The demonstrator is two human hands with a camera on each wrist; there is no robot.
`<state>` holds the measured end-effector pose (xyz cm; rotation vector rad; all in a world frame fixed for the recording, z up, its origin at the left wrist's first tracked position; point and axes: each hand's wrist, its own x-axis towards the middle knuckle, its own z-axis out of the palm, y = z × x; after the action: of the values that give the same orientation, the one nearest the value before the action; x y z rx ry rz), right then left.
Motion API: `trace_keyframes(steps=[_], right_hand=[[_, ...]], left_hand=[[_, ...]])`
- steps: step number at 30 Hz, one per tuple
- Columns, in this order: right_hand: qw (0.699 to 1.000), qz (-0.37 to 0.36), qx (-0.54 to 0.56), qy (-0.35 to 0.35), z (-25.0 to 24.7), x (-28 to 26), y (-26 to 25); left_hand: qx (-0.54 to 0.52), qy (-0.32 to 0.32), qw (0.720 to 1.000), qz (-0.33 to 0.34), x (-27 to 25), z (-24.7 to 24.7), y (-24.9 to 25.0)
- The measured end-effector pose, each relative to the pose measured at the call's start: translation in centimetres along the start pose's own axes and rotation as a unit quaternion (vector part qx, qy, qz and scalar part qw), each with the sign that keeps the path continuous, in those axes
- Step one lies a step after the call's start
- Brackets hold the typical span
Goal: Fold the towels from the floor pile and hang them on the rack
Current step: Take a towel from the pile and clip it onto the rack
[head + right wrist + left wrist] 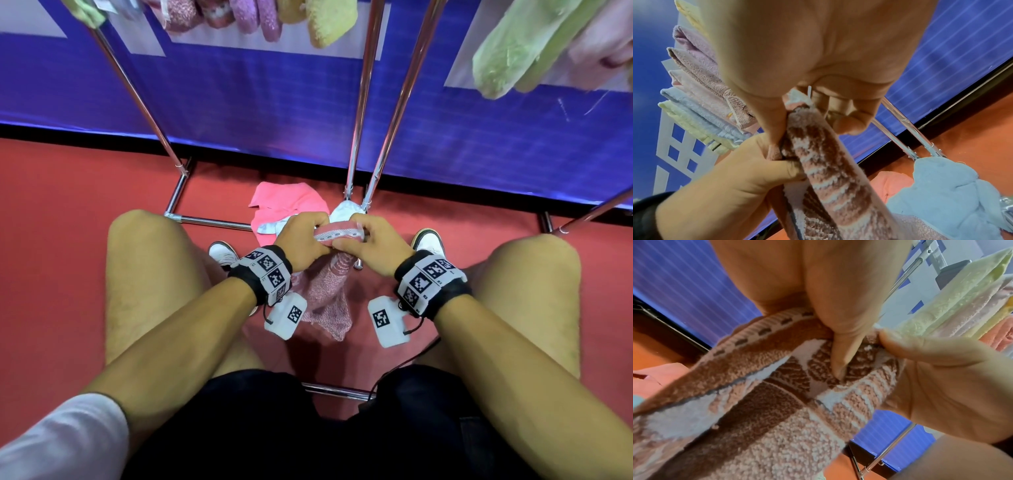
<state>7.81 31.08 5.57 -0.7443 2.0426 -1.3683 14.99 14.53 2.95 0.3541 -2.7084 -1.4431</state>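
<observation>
A patterned towel [329, 294] is held up between the knees, above the red floor [68, 240], and the step in hand is judged to be the finding and matching of its top edge before a fold is made. The woven border strip is pinched at the top by both hands, set close together: the left hand [301, 240] has thumb and fingers curled onto the hem, as is confirmed in the left wrist view, where a fingertip is pressed into the pile; the right hand [370, 246] grips the other end of the same bunched edge, its fingers curled round the cloth in the right wrist view. The rest of the towel hangs down in a loose, narrow drape and is not yet squared. The next move is judged to call for the two hands to be drawn apart along the hem so that the corners are found and the cloth is spread flat, after which it can be doubled over and carried up to the rack [363, 102]. The towel is terry, pink and brownish-red with pale stripes and blocks, and a ribbed border band with dark dashes; it is limp and should sag wherever it is not held. Two towels remain on the floor just beyond the hands: a pink one [284, 202] and a pale blue one [346, 210], crumpled by the rack's feet. Folded towels [329, 24] are already hung above.
</observation>
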Motion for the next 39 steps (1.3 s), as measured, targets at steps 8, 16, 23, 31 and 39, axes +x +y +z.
trace_keyframes(steps=[8,16,23,31,39], right_hand=[[1.0,0.001,0.005,0.019,-0.3,0.1,-0.3],[0.977,-0.065,-0.081,0.184,-1.9,0.2,-0.2],[0.953,-0.015,-0.101,0.286,-4.1,0.9,0.9],[0.921,0.04,-0.128,0.365,-6.0,1.0,2.2],[0.929,0.09,-0.12,0.339,-6.4,1.0,2.2]], left_hand=[[-0.008,0.007,1.0,-0.003,0.1,-0.2,0.0],[0.097,0.006,0.992,-0.081,0.5,-1.6,-0.6],[0.11,0.052,0.981,-0.15,0.5,-3.2,-1.4],[0.115,0.11,0.964,-0.211,0.3,-5.5,-3.5],[0.025,0.177,0.962,-0.207,0.2,-5.9,-3.5]])
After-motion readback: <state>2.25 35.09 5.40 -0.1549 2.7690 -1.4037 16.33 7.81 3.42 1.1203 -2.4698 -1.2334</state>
